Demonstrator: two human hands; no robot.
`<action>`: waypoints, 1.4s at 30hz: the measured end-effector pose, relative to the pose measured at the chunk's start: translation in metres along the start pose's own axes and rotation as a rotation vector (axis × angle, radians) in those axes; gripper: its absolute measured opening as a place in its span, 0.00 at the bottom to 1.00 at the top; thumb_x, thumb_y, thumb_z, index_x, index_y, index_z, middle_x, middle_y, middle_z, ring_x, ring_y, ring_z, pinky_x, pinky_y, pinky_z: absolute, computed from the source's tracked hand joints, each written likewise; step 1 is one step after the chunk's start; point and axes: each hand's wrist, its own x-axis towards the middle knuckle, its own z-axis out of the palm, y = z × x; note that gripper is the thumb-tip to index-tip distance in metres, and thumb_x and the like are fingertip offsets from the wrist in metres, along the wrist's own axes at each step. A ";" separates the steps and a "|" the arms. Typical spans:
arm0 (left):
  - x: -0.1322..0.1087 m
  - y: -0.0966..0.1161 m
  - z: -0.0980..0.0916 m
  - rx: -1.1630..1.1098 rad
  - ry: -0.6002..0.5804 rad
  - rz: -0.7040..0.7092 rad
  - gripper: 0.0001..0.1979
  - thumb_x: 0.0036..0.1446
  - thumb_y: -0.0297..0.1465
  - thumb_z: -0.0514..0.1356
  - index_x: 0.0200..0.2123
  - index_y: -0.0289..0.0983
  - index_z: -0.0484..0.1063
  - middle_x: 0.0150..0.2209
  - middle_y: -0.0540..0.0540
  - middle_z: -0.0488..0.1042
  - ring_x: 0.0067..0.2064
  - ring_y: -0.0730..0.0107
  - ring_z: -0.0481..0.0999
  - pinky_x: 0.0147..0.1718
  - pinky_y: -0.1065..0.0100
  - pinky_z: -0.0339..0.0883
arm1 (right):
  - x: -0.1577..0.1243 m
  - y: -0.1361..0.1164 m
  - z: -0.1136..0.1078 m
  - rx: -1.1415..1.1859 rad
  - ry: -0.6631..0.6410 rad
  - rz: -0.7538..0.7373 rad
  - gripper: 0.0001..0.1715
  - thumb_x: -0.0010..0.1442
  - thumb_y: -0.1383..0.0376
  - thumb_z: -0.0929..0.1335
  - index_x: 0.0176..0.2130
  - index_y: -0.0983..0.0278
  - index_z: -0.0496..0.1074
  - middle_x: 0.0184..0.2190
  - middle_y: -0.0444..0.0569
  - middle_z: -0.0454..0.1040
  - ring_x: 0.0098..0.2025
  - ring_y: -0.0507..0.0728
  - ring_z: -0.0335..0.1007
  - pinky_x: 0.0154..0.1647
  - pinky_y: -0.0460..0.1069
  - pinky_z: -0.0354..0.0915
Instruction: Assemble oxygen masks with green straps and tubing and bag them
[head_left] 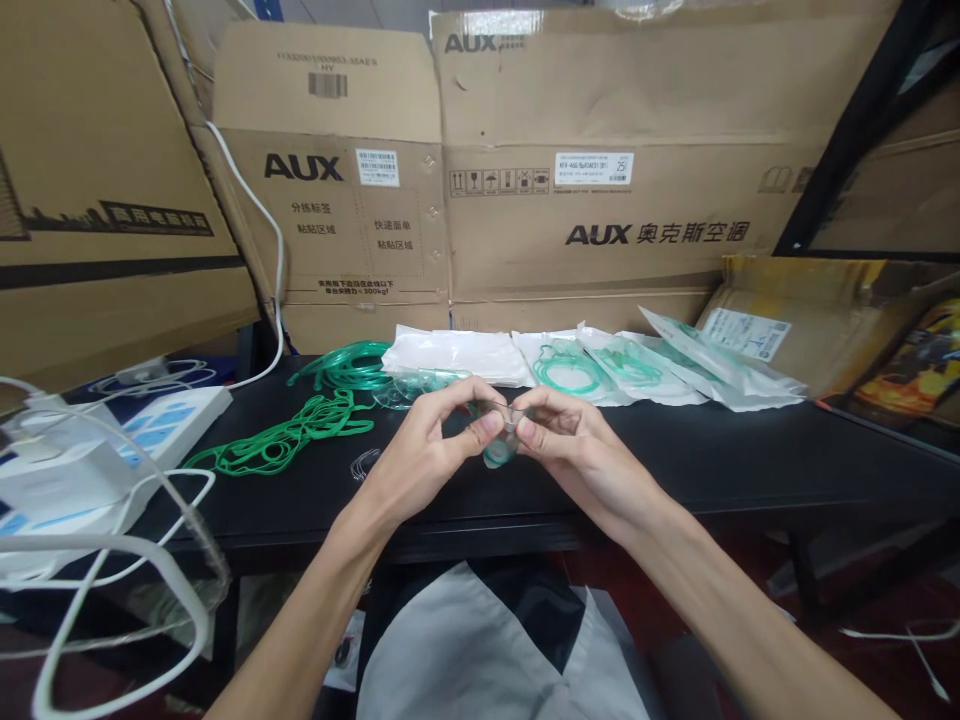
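Between my two hands, above the front part of the black table, is a small clear greenish plastic mask (501,450). My left hand (442,432) pinches its left side between thumb and forefinger. On the right side, my right hand (566,432) pinches it the same way, and the fingertips of both hands nearly meet at its top. Much of the mask is hidden by my fingers. Just behind my hands lie more clear masks (409,388). A few thin metal strips (365,464) rest on the table left of my left hand.
Green elastic cords (289,438) and coiled green tubing (345,366) lie at left on the black table (705,465). Behind are white pouches (457,352) and packed tubing sets (566,368). White cables and a power strip (180,410) crowd the left edge. Cardboard (637,110) stands behind.
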 end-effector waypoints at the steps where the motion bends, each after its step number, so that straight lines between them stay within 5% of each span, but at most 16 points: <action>1: 0.001 -0.001 0.000 -0.004 -0.004 -0.014 0.10 0.64 0.38 0.62 0.37 0.36 0.75 0.36 0.47 0.75 0.40 0.64 0.72 0.41 0.65 0.64 | 0.000 -0.001 -0.001 0.007 -0.007 0.016 0.07 0.59 0.63 0.76 0.36 0.63 0.76 0.32 0.43 0.72 0.38 0.53 0.68 0.44 0.50 0.64; 7: 0.001 -0.006 0.001 -0.085 -0.002 -0.149 0.12 0.64 0.40 0.62 0.40 0.37 0.73 0.41 0.48 0.77 0.45 0.65 0.78 0.47 0.67 0.69 | 0.003 -0.005 -0.011 -0.355 0.189 0.009 0.24 0.59 0.55 0.76 0.52 0.55 0.72 0.47 0.47 0.74 0.47 0.57 0.74 0.41 0.50 0.70; 10: -0.003 -0.005 -0.002 -0.038 -0.015 -0.205 0.14 0.65 0.43 0.60 0.41 0.38 0.74 0.43 0.49 0.79 0.44 0.64 0.80 0.46 0.66 0.70 | 0.003 -0.005 -0.012 -0.618 0.093 -0.044 0.25 0.57 0.55 0.76 0.52 0.53 0.71 0.52 0.47 0.74 0.50 0.60 0.75 0.48 0.53 0.71; 13: -0.011 -0.003 -0.011 0.282 -0.072 -0.207 0.17 0.66 0.47 0.57 0.40 0.42 0.78 0.40 0.50 0.81 0.44 0.62 0.79 0.43 0.66 0.68 | 0.002 -0.003 -0.015 -0.923 0.002 -0.056 0.19 0.62 0.53 0.72 0.52 0.52 0.74 0.52 0.46 0.77 0.54 0.62 0.74 0.55 0.57 0.68; 17: -0.018 -0.006 -0.038 0.697 0.030 -0.235 0.16 0.66 0.48 0.56 0.41 0.47 0.80 0.42 0.51 0.82 0.47 0.58 0.78 0.43 0.64 0.64 | -0.003 0.005 -0.034 -1.205 0.003 0.027 0.24 0.65 0.46 0.67 0.58 0.45 0.72 0.58 0.45 0.75 0.61 0.67 0.69 0.60 0.63 0.65; 21: -0.028 -0.010 -0.085 0.940 0.170 -0.380 0.14 0.65 0.44 0.57 0.40 0.47 0.80 0.42 0.50 0.83 0.46 0.57 0.79 0.41 0.64 0.62 | -0.004 0.012 -0.048 -1.321 -0.036 0.024 0.26 0.65 0.44 0.65 0.60 0.45 0.72 0.61 0.46 0.73 0.63 0.68 0.68 0.61 0.64 0.64; 25: -0.046 -0.010 -0.134 1.081 0.265 -0.505 0.13 0.65 0.41 0.55 0.40 0.46 0.80 0.42 0.50 0.83 0.45 0.58 0.79 0.39 0.65 0.62 | 0.012 0.003 -0.019 -1.366 -0.010 -0.187 0.22 0.68 0.48 0.65 0.56 0.50 0.74 0.62 0.48 0.70 0.63 0.65 0.67 0.63 0.60 0.63; 28: -0.057 -0.015 -0.155 1.198 0.326 -0.525 0.14 0.66 0.37 0.54 0.45 0.44 0.79 0.44 0.47 0.82 0.45 0.57 0.79 0.41 0.65 0.63 | 0.035 -0.008 0.026 -1.354 -0.182 -0.331 0.17 0.70 0.55 0.65 0.54 0.56 0.76 0.57 0.51 0.74 0.59 0.61 0.71 0.62 0.57 0.64; 33: -0.060 -0.035 -0.157 1.242 0.218 -0.643 0.20 0.62 0.38 0.59 0.55 0.38 0.75 0.50 0.40 0.80 0.51 0.51 0.77 0.47 0.61 0.65 | 0.073 -0.002 0.081 -1.322 -0.423 -0.464 0.14 0.71 0.62 0.66 0.48 0.63 0.79 0.50 0.55 0.78 0.52 0.62 0.74 0.55 0.54 0.66; 42: -0.058 -0.050 -0.158 1.199 0.229 -0.648 0.20 0.63 0.44 0.57 0.49 0.38 0.79 0.47 0.36 0.82 0.48 0.48 0.79 0.41 0.62 0.66 | 0.110 0.023 0.087 -1.281 -0.472 -0.355 0.13 0.68 0.62 0.67 0.45 0.62 0.80 0.44 0.54 0.81 0.48 0.62 0.75 0.44 0.51 0.65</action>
